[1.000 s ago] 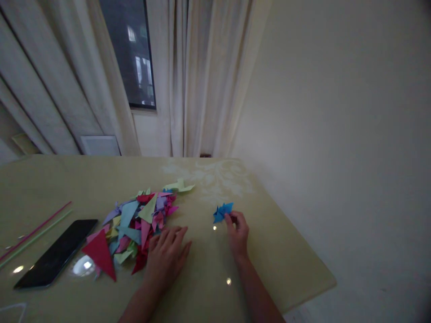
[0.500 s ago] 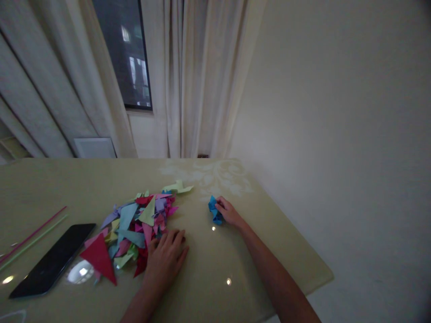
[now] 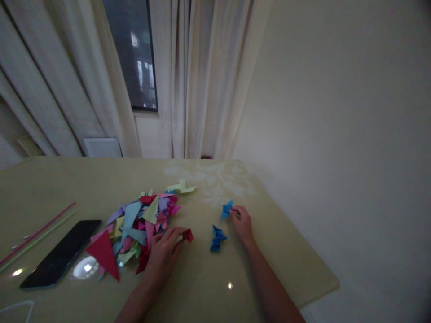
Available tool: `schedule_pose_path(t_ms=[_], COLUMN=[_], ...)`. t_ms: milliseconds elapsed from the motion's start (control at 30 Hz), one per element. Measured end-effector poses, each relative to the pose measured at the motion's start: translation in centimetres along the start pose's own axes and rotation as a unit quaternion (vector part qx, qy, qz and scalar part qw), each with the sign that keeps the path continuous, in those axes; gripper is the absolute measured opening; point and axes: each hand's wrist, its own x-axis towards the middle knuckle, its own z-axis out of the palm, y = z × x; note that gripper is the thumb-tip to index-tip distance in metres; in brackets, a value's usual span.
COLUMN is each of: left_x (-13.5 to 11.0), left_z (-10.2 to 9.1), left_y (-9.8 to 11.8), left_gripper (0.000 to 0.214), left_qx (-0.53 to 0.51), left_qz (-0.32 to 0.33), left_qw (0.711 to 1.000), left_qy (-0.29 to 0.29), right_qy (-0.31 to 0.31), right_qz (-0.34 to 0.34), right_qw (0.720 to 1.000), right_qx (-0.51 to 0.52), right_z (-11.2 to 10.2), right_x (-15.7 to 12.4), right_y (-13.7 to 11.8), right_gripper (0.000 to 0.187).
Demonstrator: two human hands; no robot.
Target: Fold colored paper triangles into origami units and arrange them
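Observation:
Between the fingertips of my left hand (image 3: 166, 246) is a small red folded paper piece (image 3: 187, 235), held just right of a heap of colourful folded papers (image 3: 134, 229). My right hand (image 3: 242, 222) pinches a light blue origami piece (image 3: 226, 209) by its right side. Nearer to me, between the two hands, a darker blue origami piece (image 3: 218, 238) lies loose on the table. The heap mixes pink, red, green, yellow, purple and teal folded shapes, and my left hand hides part of its near right side.
A dark phone-like slab (image 3: 60, 253) lies left of the heap. Beyond it are a pink stick (image 3: 40, 231) and a green stick (image 3: 43, 237). The glossy table (image 3: 269, 251) has its right edge along the wall; curtains (image 3: 208, 80) hang behind.
The blue paper at my right hand has come apart into two: one lies on the table, one stays in the fingers, farther right. My left hand has picked up a red piece.

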Motion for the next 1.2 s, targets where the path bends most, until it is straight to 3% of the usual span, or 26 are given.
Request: schedule_pose_path(t_ms=[133, 267, 333, 400, 467, 533, 633, 767, 867, 1000, 1200], left_x=[0.1, 0.0, -0.1, -0.3, -0.5, -0.7, -0.5, 0.3, 0.3, -0.2, 0.1], left_z=[-0.3, -0.4, -0.5, -0.4, -0.3, -0.1, -0.4, -2.1, -3.8, -4.5, -3.8], left_y=[0.8, 1.2, 1.6, 2.2, 3.1, 3.9, 4.2, 2.9, 1.9, 1.5, 1.6], left_gripper=[0.031, 0.028, 0.028, 0.028, 0.029, 0.028, 0.026, 0.028, 0.03, 0.017, 0.022], left_qx=[-0.023, -0.009, -0.004, -0.014, -0.036, -0.059, -0.067, 0.032, 0.107, 0.097, 0.06], left_qz=[0.021, 0.063, 0.095, 0.129, 0.156, 0.17, 0.154, 0.024, -0.052, -0.049, -0.039], left_qw=[0.998, 0.995, 0.991, 0.987, 0.984, 0.982, 0.984, 0.997, 0.993, 0.984, 0.987], left_qy=[0.049, 0.081, 0.092, 0.091, 0.082, 0.06, 0.05, 0.069, -0.02, -0.143, -0.147], right_qy=[0.016, 0.062, -0.019, -0.151, -0.202, -0.197, -0.16, -0.144, -0.145, -0.106, -0.066], right_qz=[-0.039, -0.13, -0.215, -0.313, -0.345, -0.336, -0.3, -0.292, -0.299, -0.267, -0.249], right_qw=[0.998, 0.988, 0.976, 0.937, 0.916, 0.921, 0.94, 0.945, 0.939, 0.943, 0.95], right_qx=[-0.036, -0.056, -0.041, -0.028, -0.031, -0.022, 0.003, -0.028, -0.089, -0.17, -0.176], right_z=[0.2, -0.4, -0.8, -0.8, -0.6, -0.3, -0.3, -1.1, -1.4, -1.1, -0.8], right_x=[0.0, -1.4, -3.2, -5.4, -7.6, -9.1, -10.3, -11.2, -11.8, -11.8, -11.8], right_y=[-0.1, -3.9, -6.4, -8.6, -9.8, -10.1, -9.6, -9.0, -8.8, -8.4, -8.6], right_gripper=[0.033, 0.032, 0.029, 0.033, 0.025, 0.013, 0.012, 0.01, 0.011, 0.013, 0.015])
